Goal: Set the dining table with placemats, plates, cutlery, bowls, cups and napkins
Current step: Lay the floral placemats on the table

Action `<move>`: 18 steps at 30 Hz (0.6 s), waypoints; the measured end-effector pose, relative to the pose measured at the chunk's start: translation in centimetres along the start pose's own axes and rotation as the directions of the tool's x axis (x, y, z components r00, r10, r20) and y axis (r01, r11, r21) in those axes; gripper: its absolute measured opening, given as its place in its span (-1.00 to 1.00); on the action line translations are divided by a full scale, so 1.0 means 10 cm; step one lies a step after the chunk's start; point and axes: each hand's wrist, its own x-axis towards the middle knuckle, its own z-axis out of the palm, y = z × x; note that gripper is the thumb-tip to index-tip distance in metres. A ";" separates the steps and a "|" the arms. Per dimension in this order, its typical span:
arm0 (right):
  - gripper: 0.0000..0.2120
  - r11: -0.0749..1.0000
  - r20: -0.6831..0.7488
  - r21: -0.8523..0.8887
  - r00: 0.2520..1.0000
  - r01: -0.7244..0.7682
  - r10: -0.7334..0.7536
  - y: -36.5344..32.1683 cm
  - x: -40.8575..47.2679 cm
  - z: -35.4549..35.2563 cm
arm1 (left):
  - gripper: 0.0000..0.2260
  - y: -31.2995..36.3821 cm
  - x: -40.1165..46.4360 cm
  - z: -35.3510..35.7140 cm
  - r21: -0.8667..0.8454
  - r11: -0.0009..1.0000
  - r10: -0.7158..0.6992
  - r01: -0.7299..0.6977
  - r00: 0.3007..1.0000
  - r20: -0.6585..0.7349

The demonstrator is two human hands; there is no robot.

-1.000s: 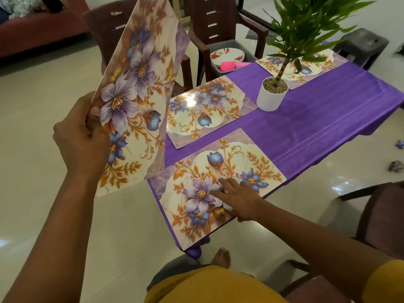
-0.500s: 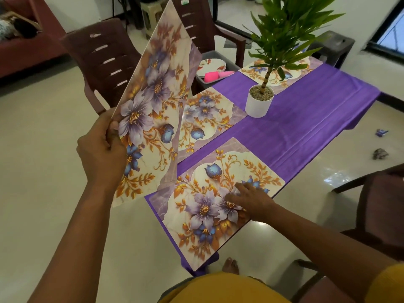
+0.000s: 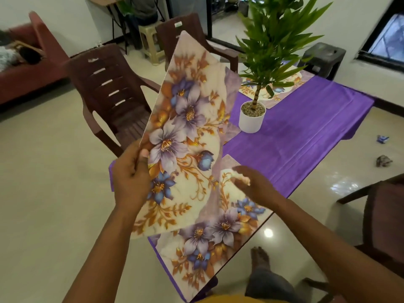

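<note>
My left hand (image 3: 131, 180) grips a floral placemat (image 3: 188, 132) by its left edge and holds it upright over the table's near left corner. A second floral placemat (image 3: 209, 243) lies flat on the purple tablecloth (image 3: 295, 136) at the near end. Just above that mat, beside the held one, my right hand (image 3: 251, 184) hovers with fingers loosely spread and nothing in it. A third placemat (image 3: 282, 92) lies at the far end behind the plant. The held mat hides most of another mat on the left side.
A potted plant in a white pot (image 3: 251, 119) stands mid-table. Brown plastic chairs (image 3: 113, 95) stand at the left and far side, another chair (image 3: 380, 217) at the right. A dark stool (image 3: 323, 57) is beyond the table. My bare foot (image 3: 260, 259) is on the tiled floor.
My right hand lifted off the flat placemat and now hovers by the held mat. The held placemat swung rightward over the table, covering the left-side mat.
</note>
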 end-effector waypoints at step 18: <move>-0.68 0.594 0.139 0.795 0.990 -0.121 0.015 0.70 0.88 -2.34 | -0.67 0.41 -0.67 1.90 -0.569 0.664 -0.487 0.484 0.858 0.162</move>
